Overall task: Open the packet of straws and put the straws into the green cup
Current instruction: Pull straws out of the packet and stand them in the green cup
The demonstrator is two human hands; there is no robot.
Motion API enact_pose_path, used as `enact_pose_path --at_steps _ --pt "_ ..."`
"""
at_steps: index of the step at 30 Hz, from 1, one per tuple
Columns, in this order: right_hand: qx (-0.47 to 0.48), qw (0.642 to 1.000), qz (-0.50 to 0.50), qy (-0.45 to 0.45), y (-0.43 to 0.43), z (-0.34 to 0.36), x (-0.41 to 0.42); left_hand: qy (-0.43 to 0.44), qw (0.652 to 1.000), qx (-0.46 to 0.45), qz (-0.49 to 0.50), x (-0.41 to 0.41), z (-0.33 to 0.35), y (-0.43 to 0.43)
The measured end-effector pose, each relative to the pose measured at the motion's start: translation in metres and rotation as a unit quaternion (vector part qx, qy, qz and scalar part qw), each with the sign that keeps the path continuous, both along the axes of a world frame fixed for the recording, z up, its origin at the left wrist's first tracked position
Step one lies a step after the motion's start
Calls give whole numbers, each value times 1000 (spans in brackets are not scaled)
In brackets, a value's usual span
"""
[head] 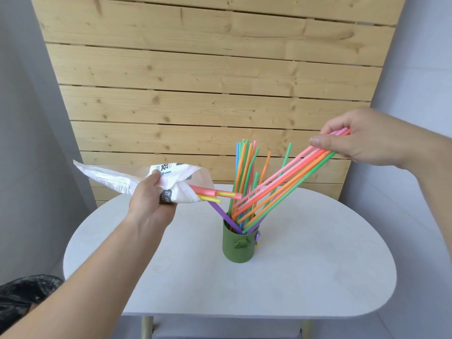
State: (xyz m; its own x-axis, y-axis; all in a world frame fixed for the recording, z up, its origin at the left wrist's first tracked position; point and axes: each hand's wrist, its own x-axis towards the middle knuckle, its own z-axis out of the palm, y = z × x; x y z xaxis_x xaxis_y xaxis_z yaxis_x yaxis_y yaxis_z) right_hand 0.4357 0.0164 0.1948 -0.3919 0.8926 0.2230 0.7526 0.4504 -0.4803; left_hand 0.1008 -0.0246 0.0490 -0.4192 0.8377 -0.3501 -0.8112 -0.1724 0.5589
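The left hand (151, 204) grips the packet (122, 178) while the right hand (362, 138) pinches slanted straws (281, 182) entering the green cup (241, 243) at the middle of the table (318, 265), where their leverage could tip it.

Crumpled white plastic straw packet (117, 178), large dark character, seemingly "吸", with a teal stroke just above the left hand (151, 204) thumb, grey patch of white characters beside the curled fingers, cut off, small-print panel left of the thumb, too fine to read

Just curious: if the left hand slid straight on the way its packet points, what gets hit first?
Likely the slanted bundle of pink, orange and green plastic straws in the right hand; depth unclear.
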Motion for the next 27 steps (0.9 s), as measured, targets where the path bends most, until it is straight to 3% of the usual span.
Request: enact_pose_path --at_steps 12,27 --pt "-27 995 32 -93 36 1 -18 -5 1000 3 -5 -1 -4 2" --pt "67 960 74 -263 55 -15 -107 -12 1000 3 0 -2 -3 3"
